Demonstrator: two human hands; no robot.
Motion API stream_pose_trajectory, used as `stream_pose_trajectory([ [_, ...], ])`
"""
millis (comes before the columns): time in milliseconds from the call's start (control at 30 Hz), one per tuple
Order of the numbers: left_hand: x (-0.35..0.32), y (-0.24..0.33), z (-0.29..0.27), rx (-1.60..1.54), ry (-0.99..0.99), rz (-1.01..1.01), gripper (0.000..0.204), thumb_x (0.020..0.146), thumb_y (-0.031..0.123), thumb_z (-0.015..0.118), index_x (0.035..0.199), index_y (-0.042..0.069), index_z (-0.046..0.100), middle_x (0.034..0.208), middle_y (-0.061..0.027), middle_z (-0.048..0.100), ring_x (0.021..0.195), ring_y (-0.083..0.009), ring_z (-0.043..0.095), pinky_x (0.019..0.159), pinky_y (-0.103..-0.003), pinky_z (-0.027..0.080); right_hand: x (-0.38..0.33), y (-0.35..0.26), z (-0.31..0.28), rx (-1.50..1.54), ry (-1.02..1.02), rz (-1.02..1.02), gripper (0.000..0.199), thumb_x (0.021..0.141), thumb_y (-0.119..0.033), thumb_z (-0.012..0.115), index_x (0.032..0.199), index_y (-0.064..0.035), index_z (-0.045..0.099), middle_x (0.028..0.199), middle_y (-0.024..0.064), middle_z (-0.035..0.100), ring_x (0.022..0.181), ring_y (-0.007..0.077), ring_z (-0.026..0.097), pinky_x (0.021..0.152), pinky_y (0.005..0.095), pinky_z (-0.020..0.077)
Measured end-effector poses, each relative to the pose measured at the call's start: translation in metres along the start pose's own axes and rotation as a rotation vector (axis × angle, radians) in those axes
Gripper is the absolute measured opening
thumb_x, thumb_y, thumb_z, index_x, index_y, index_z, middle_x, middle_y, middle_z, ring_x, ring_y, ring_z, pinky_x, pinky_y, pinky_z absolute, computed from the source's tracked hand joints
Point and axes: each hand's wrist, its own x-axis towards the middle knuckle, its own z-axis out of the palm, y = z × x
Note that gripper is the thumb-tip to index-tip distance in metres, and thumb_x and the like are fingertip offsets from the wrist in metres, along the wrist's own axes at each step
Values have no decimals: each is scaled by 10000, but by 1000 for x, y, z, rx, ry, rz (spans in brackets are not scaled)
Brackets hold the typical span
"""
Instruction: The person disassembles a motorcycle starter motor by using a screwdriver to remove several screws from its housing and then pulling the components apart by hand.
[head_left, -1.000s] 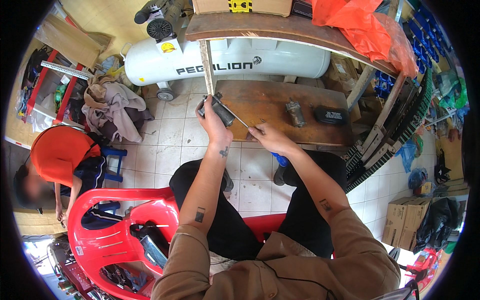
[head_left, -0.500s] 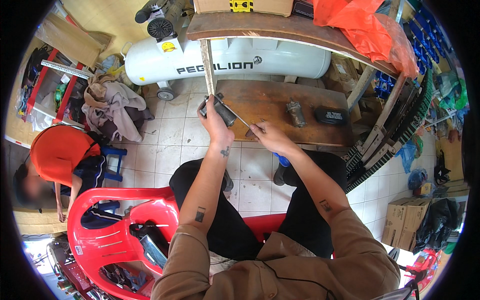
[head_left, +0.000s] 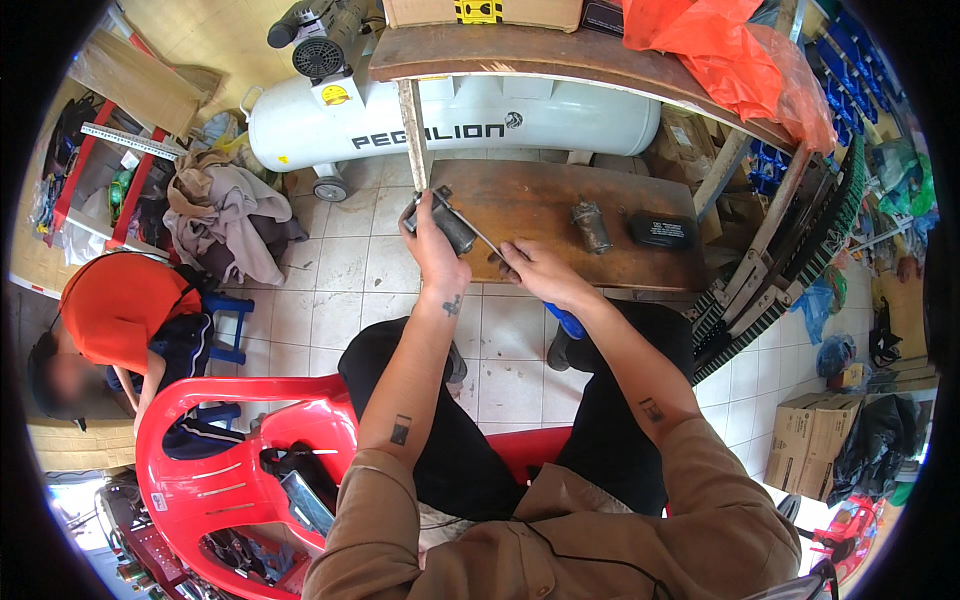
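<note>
Dark, worn metal forms the cylindrical part [head_left: 457, 232] held in the left hand [head_left: 432, 248], above the left edge of the low brown wooden table [head_left: 520, 195]. The left fingers are wrapped around this part, which is tilted, its upper end leaning toward the table's far left corner. A slim metal rod [head_left: 485, 241] slants from beside the upper end of the part down to the right hand [head_left: 545, 274], which lies over the near edge of the table, left of its middle. The right thumb and fingers are clamped together on the rod; whether its far tip touches the part cannot be told. A blue handle [head_left: 567, 322] shows below the right wrist, roughly in line with the rod, the stretch between being hidden by the hand.

On the right half of the table, well apart from both hands, rests a second metal cylinder [head_left: 591, 227], similarly worn. Just beside it, near the right edge, lies a black case [head_left: 661, 232] with rounded corners. Beyond the far edge are a white tank [head_left: 300, 128] and a raised wooden shelf [head_left: 560, 52] bearing an orange plastic bag [head_left: 690, 45] at its right end. At left, a co-worker in an orange top [head_left: 125, 305] bends forward behind a red plastic chair [head_left: 165, 490].
</note>
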Motion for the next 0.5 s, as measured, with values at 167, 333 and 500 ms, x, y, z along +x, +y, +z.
stream_pose_trajectory([
  [167,1,-3,1,-10,-23,-2,400,933,284,692,1215,104,473,1019,-48,611,826,-148,606,697,-299,520,2,8,1,57,5,37,428,1009,-376,598,1016,36,714,860,125,719,769,192,677,725,326,521],
  [333,-4,2,4,-19,-1,12,381,937,282,686,1202,107,476,1007,-45,615,804,-145,607,673,-296,520,-4,-4,6,57,99,-2,364,972,-335,672,985,27,709,853,97,709,704,149,643,658,309,506],
  [500,3,-3,-3,-12,-38,-24,378,937,281,685,1204,111,478,1010,-41,604,814,-146,604,688,-299,519,1,4,14,306,76,23,400,1018,-385,595,963,1,685,733,14,555,647,86,502,595,257,422],
])
